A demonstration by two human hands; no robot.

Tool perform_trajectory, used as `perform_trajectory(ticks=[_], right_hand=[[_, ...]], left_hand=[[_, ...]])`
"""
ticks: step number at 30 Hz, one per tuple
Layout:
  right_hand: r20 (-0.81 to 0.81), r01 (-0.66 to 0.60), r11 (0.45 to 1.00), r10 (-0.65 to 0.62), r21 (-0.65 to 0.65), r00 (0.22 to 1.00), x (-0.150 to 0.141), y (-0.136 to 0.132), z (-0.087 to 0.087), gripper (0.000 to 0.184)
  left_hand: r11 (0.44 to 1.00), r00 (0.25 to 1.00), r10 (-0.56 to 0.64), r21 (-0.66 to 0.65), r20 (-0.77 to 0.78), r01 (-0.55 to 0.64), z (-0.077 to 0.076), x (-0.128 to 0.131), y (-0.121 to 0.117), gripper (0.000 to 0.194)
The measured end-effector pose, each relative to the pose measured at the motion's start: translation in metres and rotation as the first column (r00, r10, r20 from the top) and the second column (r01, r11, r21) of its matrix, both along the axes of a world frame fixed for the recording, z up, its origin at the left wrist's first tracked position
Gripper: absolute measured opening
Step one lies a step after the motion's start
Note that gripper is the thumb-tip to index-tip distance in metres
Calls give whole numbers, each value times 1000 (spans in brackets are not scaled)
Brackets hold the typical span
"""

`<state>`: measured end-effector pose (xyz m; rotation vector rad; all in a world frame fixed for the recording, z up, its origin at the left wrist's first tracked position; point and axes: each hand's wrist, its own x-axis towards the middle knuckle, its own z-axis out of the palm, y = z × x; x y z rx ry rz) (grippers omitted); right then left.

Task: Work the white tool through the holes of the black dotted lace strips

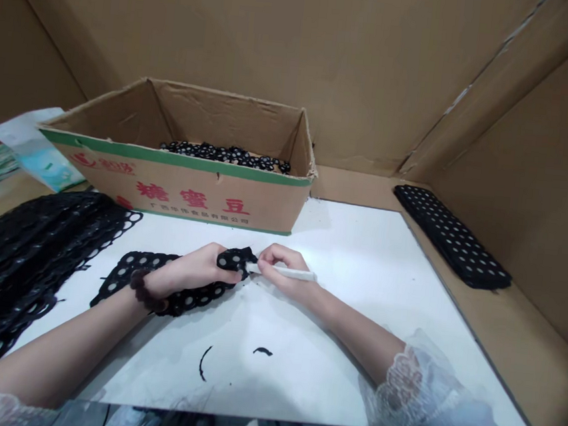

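Note:
My left hand is closed on the right end of a black sheet that has rows of round pale spots or holes. Part of the sheet bunches up between thumb and fingers; the rest lies flat on the white board under my wrist. In my right hand is a slim white pen-like tool, held in a pinch. Its tip points left and meets the bunched black edge; the exact contact is too small to make out. A dark hair tie circles my left wrist.
Behind my hands stands an open cardboard box with small black spotted pieces inside. A heap of black sheets lies left. A stack of black spotted sheets rests right. Two black scraps lie on the white board.

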<state>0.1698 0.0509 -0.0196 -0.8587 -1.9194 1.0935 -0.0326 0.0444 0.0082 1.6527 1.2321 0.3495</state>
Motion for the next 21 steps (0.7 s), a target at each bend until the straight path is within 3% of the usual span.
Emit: perform_trajectory(ticks=[5, 12, 18, 21], right_hand=[[20, -98, 991, 96, 93, 995, 3, 7, 4, 19], [159, -248, 968, 249, -25, 955, 0, 13, 6, 25], [252, -278, 933, 219, 228, 943, -7, 9, -3, 15], [299, -246, 916, 150, 317, 943, -9, 7, -7, 13]], left_hand=[[999, 999, -32, 21, 11, 32, 1, 0, -2, 16], [995, 997, -26, 97, -78, 34, 1, 2, -9, 13], [973, 976, 53, 229, -211, -3, -1, 7, -14, 13], [972, 975, 46, 233, -219, 7, 2, 7, -12, 16]])
